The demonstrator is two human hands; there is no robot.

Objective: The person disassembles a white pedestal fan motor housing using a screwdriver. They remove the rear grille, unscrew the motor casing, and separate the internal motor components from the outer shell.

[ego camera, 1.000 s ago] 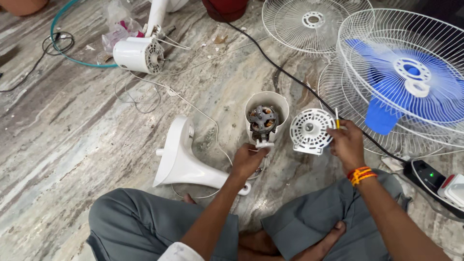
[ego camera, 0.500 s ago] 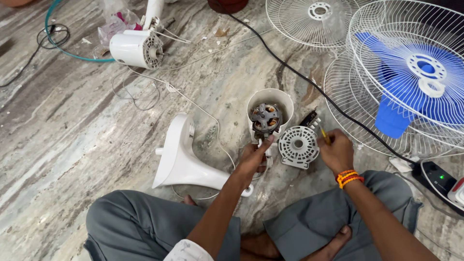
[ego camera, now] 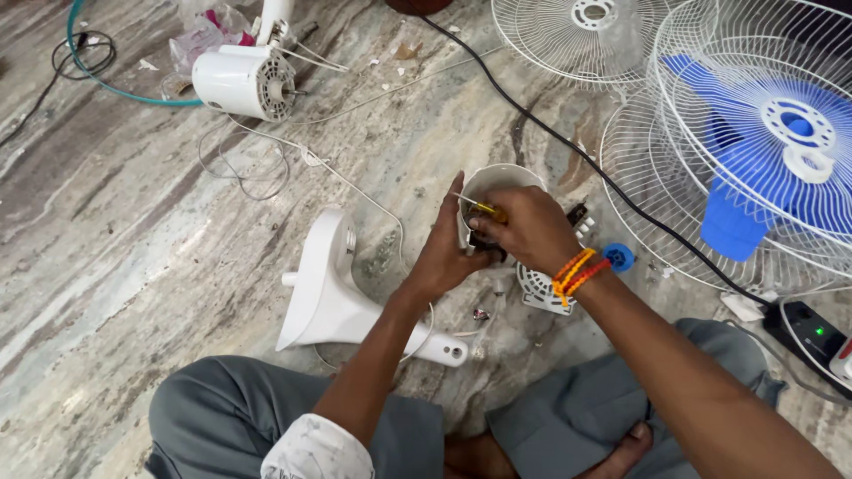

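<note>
Motor housing (ego camera: 486, 184) on floor (ego camera: 133, 248), steadied at its near rim by left hand (ego camera: 446, 251), fingers curled. Right hand (ego camera: 525, 228) closed around screwdriver (ego camera: 477, 206), shaft pointing leftward into housing directly beneath; grille cover (ego camera: 540, 288) under right wrist.

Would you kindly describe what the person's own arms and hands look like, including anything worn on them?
Both hands are bare, without gloves. The left hand leads to a forearm that is uncovered up to a pale, lightly patterned sleeve rolled near the elbow. The right hand has a band of orange, yellow and red threads wound round the wrist; the forearm behind it is uncovered to the frame edge. No rings or watch show.
</note>
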